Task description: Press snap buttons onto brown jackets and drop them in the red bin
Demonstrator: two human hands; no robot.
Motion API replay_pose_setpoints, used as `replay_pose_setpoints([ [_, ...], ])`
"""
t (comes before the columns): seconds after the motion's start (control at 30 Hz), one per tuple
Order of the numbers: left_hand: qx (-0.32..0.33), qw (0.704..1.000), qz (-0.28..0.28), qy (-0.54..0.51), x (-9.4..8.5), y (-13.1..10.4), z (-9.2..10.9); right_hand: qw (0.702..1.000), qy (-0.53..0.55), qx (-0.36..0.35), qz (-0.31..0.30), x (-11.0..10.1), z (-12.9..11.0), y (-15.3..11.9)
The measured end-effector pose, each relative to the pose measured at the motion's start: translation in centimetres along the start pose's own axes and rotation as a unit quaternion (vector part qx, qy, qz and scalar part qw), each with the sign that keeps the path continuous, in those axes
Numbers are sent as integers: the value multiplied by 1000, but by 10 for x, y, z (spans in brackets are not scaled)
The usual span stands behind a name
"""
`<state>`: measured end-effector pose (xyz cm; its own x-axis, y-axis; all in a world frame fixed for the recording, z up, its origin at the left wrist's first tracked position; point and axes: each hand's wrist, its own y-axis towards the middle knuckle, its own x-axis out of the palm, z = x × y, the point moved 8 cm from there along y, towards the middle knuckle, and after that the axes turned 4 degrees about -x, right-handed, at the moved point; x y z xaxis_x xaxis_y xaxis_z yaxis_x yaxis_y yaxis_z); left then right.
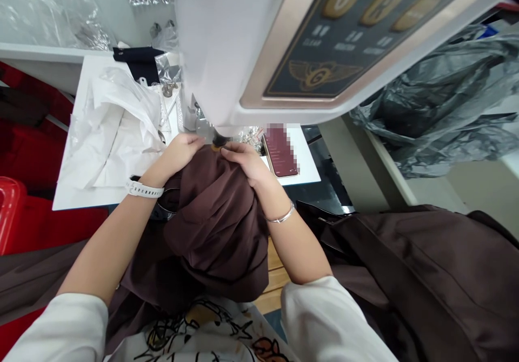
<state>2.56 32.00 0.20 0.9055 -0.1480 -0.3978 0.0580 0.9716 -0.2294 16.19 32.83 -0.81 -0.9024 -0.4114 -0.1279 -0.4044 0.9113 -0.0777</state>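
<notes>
A dark brown garment (219, 205) hangs bunched from both my hands over the front edge of the white table. My left hand (184, 148), with a white watch strap at the wrist, pinches its upper left edge. Across a short gap, my right hand (244, 159) grips the same edge, fingers closed on the cloth. Between them the fabric lies under the working end of a white machine (214, 64), by a small dark and yellowish part (219, 139). Exactly what sits under that part is hidden by the machine head.
A phone (281, 151) lies right of my right hand. White crumpled wrapping (117, 129) covers the table's left side, with a dark navy piece (140, 61) behind it. More brown fabric (421, 270) is piled at right, below grey plastic bags (438, 97). A red bin (12, 210) stands left.
</notes>
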Motion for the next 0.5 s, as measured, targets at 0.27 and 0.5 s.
replay_pose_setpoints([
  [0.27,53,977,-191,79,35,-86,20,983,-147,-40,-106,10,-19,-58],
  [0.5,-61,926,-365,80,116,-169,-94,910,-334,-87,230,-55,12,-49],
])
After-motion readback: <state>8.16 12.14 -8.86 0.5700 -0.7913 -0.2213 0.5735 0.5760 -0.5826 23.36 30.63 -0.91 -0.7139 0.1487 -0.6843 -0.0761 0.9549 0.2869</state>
